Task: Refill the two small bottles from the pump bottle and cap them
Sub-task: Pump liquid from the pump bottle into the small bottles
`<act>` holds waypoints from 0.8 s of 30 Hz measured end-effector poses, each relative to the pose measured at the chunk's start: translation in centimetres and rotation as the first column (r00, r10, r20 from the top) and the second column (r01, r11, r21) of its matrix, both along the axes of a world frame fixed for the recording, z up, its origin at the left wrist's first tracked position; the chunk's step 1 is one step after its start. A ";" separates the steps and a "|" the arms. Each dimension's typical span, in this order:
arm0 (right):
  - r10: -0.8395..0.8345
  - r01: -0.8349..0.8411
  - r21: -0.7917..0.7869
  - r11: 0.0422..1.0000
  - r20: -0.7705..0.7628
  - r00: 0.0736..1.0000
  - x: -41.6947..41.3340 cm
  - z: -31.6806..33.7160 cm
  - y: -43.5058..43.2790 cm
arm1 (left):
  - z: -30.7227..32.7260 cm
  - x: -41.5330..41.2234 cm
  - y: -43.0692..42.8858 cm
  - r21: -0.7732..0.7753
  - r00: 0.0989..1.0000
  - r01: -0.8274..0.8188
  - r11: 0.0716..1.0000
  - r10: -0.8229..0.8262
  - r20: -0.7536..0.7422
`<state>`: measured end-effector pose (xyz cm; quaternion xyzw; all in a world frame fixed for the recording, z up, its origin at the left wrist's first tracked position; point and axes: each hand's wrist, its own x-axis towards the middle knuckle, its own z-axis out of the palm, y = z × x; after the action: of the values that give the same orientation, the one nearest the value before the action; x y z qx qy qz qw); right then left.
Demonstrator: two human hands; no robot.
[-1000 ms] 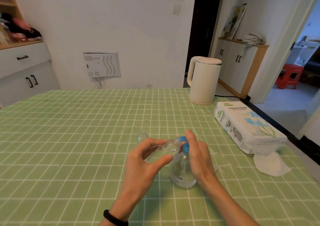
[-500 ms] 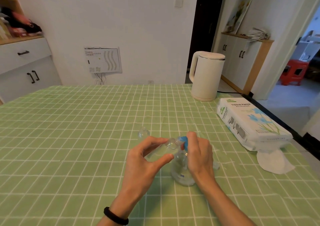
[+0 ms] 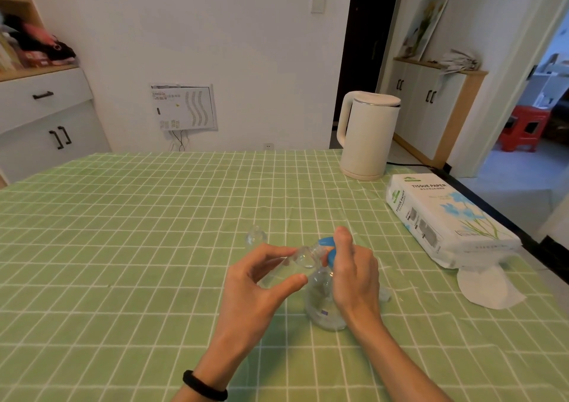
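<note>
My left hand (image 3: 255,291) holds a small clear bottle (image 3: 292,263) tilted, its open mouth against the blue pump head (image 3: 328,249). The clear pump bottle (image 3: 321,303) stands on the green checked tablecloth (image 3: 123,247). My right hand (image 3: 354,275) wraps its neck, with the index finger on top of the blue pump head. A second small clear bottle (image 3: 255,238) stands upright just behind my left hand. Something small and clear (image 3: 385,294) lies to the right of my right hand, mostly hidden.
A white electric kettle (image 3: 366,137) stands at the table's far right, its cord running off the edge. A tissue paper pack (image 3: 446,217) lies along the right edge with a loose tissue (image 3: 486,287) in front of it. White cabinets stand at left.
Both hands keep their hold on the small bottle and the pump. The view has shifted slightly, so the scene sits a little lower and farther right.
</note>
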<state>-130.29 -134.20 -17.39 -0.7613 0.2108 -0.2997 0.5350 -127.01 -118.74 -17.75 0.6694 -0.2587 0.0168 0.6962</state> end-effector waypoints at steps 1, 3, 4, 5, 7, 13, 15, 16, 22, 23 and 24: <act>0.002 -0.002 0.000 1.000 0.001 1.000 0.0 0.0 0.0 | 0.0 0.0 0.0 -0.001 1.000 0.002 1.000 -0.002 0.000; 0.004 -0.004 0.008 1.000 0.000 1.000 0.1 -0.1 -0.1 | 0.0 0.1 0.0 -0.003 1.000 0.004 1.000 -0.004 0.002; 0.006 -0.006 0.016 1.000 -0.002 1.000 0.1 -0.2 -0.2 | -0.1 0.1 0.0 -0.003 1.000 0.001 1.000 -0.001 0.002; 0.010 -0.010 0.022 1.000 -0.005 1.000 0.1 -0.2 -0.3 | -0.1 0.2 0.1 -0.002 1.000 -0.003 1.000 0.003 0.002; 0.018 -0.018 0.020 1.000 -0.010 1.000 0.2 -0.2 -0.4 | 0.0 0.2 0.1 0.000 1.000 -0.013 1.000 0.013 0.011; 0.010 -0.010 -0.040 0.999 0.002 1.000 0.2 -0.1 -0.3 | 0.0 0.3 0.2 0.001 1.000 -0.005 1.000 0.005 0.031; 0.007 -0.007 -0.057 0.998 0.003 1.000 0.2 -0.2 -0.4 | -0.1 0.3 0.2 0.003 1.000 -0.005 1.000 0.005 0.029; 0.004 -0.004 -0.060 0.998 -0.002 1.000 0.2 -0.2 -0.4 | -0.1 0.3 0.2 0.004 1.000 -0.007 1.000 0.006 0.030; -0.013 0.012 -0.021 1.000 -0.038 0.999 0.2 -0.4 -0.2 | 0.1 0.2 0.3 -0.010 1.000 -0.003 1.000 0.003 0.025; -0.014 0.014 -0.020 1.000 -0.042 0.999 0.2 -0.3 -0.2 | 0.1 0.2 0.3 -0.012 1.000 -0.003 1.000 0.003 0.029; -0.016 0.016 -0.018 1.000 -0.046 0.999 0.2 -0.3 -0.2 | 0.1 0.3 0.3 -0.009 0.999 -0.003 1.000 0.003 0.035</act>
<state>-130.10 -134.40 -17.69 -0.7711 0.2264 -0.2882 0.5207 -126.76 -118.45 -17.60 0.6661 -0.2696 0.0308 0.6947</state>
